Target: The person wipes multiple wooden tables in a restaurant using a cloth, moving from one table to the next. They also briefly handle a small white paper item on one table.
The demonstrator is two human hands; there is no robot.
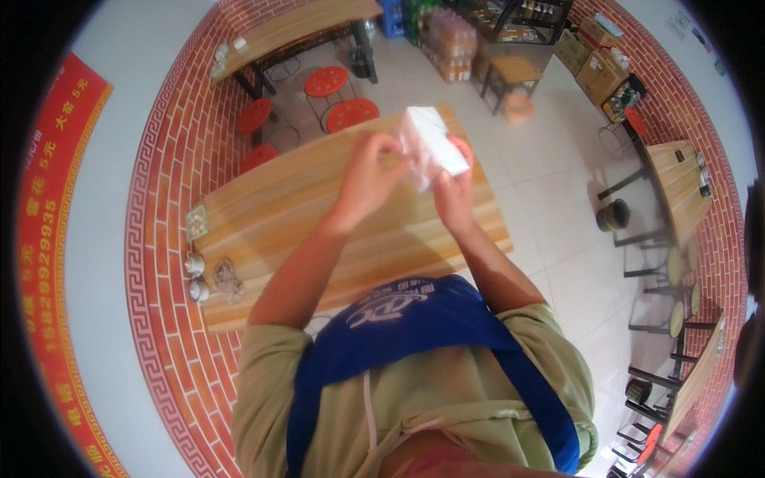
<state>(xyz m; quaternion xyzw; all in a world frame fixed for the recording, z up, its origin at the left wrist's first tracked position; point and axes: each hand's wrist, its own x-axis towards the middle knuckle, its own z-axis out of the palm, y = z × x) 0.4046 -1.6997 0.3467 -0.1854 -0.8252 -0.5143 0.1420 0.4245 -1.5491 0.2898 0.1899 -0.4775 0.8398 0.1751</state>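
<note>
My right hand [455, 194] grips a stack of white paper napkins [439, 140] from its right and lower side, above the far right part of a wooden table [287, 239]. A thin, pinkish clear plastic wrapper [412, 158] hangs along the left side of the stack. At that wrapper, the fingers of my left hand [373, 170] are bent, with the fingertips closed on its edge. Motion blur softens both hands and the wrapper.
A crumpled cloth [227, 279], a square box [196, 223] and two small lidded pots [194, 263] sit at the table's left end by the brick wall [164, 287]. Red stools [352, 113] stand beyond its far edge. An orange bin [519, 109] is on the tiled floor.
</note>
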